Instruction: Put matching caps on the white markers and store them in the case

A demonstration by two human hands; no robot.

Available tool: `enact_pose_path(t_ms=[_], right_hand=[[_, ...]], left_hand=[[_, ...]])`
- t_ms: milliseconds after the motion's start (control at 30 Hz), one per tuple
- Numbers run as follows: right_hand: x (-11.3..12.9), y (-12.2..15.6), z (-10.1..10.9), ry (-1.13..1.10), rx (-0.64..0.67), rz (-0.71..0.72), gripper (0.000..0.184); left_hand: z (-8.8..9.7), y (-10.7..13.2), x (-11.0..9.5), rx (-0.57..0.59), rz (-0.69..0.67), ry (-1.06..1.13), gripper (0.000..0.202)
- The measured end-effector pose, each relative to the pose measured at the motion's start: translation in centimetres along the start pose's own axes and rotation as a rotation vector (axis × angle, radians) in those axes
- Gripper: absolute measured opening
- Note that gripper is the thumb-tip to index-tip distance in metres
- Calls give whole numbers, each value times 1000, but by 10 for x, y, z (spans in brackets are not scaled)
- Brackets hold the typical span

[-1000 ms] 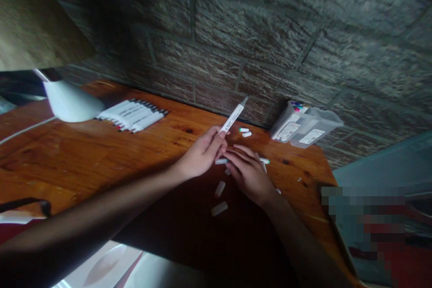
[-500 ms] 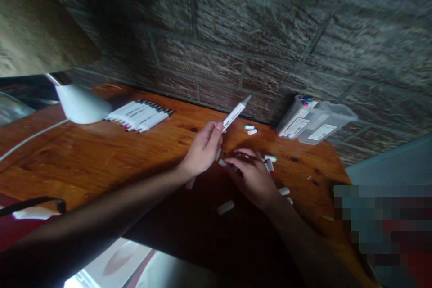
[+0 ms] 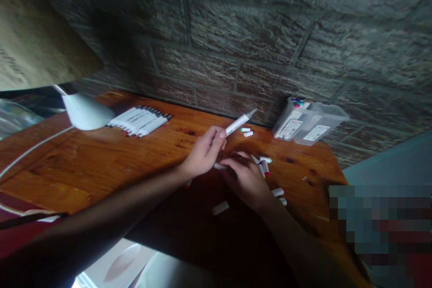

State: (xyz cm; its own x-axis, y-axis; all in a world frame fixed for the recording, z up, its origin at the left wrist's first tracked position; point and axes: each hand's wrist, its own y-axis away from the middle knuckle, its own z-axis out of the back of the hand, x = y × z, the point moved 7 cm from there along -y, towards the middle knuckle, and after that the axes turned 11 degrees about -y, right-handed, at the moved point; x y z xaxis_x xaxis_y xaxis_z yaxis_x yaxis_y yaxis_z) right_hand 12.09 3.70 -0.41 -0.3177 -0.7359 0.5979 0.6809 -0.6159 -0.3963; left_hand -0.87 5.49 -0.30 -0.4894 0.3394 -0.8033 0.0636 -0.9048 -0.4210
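Observation:
My left hand (image 3: 204, 150) is closed around a white marker (image 3: 238, 123), its grey tapered end pointing up and right toward the wall. Just below and to the right, my right hand (image 3: 248, 177) is curled low over the table, its fingers pinching a white marker cap (image 3: 220, 166). Beside its knuckles lie more loose caps, one with a green end (image 3: 266, 159) and one with a red end (image 3: 266, 168). A further cap (image 3: 220, 208) rests in the shadow nearer to me. Behind the marker are two small caps (image 3: 248, 134).
A row of white markers (image 3: 140, 120) lies at the left beside a lamp base (image 3: 86, 112). Two clear plastic cases (image 3: 312, 126) stand at the back right against the brick wall (image 3: 216, 72). A cable (image 3: 37, 146) crosses the left side of the wooden table (image 3: 151, 157).
The marker in my left hand has tipped slightly lower. My right hand has shifted a little closer to my left hand. The view has moved slightly.

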Motion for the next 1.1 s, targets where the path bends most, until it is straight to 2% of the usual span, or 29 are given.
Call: enact_pose_path(t_ms=[133,267,367,433,533,733,1000,1100], right_hand=[[-16,10,40,-165,-256,-101,13],[-48,28,82,-458,-539,-239,15],[-64,36,100,-664,-709,-314,21],[-65,37,107,-718,-765,-310,21],[-63,35,109,-762,-768,-296,19],[-60,34,100,-766,-661,-344,18],[-58,35,107,-756,-702,-329,16],[-56,32,102,-758,-620,-331,16]], left_hand=[[11,-3,-5,85,-115,-269,29],[10,-3,-4,197,-218,-379,34],[3,0,-4,242,-239,-415,33],[-1,1,-5,253,-239,-431,32],[-4,2,-8,259,-263,-436,30],[-1,-1,-10,239,-272,-455,26],[-2,0,-8,231,-286,-473,25],[-2,1,-10,230,-303,-476,26]])
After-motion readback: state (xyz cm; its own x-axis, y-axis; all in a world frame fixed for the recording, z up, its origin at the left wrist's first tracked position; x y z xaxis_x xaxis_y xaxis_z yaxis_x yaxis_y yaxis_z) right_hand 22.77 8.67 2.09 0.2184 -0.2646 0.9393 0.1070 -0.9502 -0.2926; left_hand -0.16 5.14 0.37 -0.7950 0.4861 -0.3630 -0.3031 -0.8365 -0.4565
